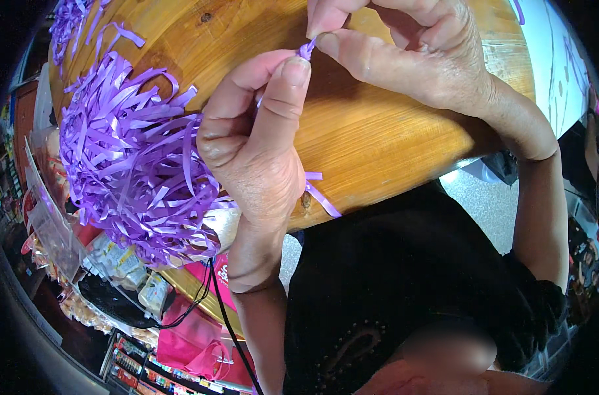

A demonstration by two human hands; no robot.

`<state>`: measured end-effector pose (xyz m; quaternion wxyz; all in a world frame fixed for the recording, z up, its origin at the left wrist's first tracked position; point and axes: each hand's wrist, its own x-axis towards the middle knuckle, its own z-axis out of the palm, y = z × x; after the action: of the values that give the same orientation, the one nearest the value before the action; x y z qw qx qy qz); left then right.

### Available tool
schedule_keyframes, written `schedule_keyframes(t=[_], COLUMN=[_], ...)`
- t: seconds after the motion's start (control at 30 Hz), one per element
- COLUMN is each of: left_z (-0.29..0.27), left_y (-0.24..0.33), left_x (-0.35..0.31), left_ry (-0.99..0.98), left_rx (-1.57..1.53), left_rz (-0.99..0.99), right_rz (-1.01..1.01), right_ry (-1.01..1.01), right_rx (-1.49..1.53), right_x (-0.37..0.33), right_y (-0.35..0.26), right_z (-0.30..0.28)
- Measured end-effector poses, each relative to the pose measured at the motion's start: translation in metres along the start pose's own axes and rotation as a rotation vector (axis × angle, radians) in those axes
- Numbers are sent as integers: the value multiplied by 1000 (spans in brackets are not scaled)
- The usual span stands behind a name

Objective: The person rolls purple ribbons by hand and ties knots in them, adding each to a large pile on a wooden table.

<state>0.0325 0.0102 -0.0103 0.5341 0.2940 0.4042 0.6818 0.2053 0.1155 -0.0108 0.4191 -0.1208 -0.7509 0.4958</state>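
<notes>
Between my two hands, above the wooden table, is a purple ribbon [305, 51] with a small twist or knot in it. My left hand [256, 135] pinches it between thumb and forefinger. Thumb and forefinger of my right hand [414, 59] close on the ribbon's upper end, just beside the left thumb tip. Two ribbon tails [323, 199] stick out below my left hand, over the table's near edge. A big heap of cut purple ribbons [131, 164] lies left of my left hand. The ribbon's course inside my left palm is hidden.
The round wooden table [372, 161] curves around in front of me. More purple ribbons [69, 26] lie at its far left. Plastic packages [115, 260], a black cable [224, 309] and a pink bag [187, 342] are at lower left. A white surface [552, 66] adjoins at right.
</notes>
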Motion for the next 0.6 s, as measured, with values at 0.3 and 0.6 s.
schedule_keyframes(t=[0.3,0.6], left_z=[-1,-1], left_y=[1,-2], left_x=[0,-2], left_ry=[50,1], left_rx=[-10,16], left_rz=[-28,-40], right_rz=[-237,-526], right_ry=[-71,-136], right_rx=[-200,-570], right_x=[8,16], right_y=[9,-1], right_z=[-8,-7])
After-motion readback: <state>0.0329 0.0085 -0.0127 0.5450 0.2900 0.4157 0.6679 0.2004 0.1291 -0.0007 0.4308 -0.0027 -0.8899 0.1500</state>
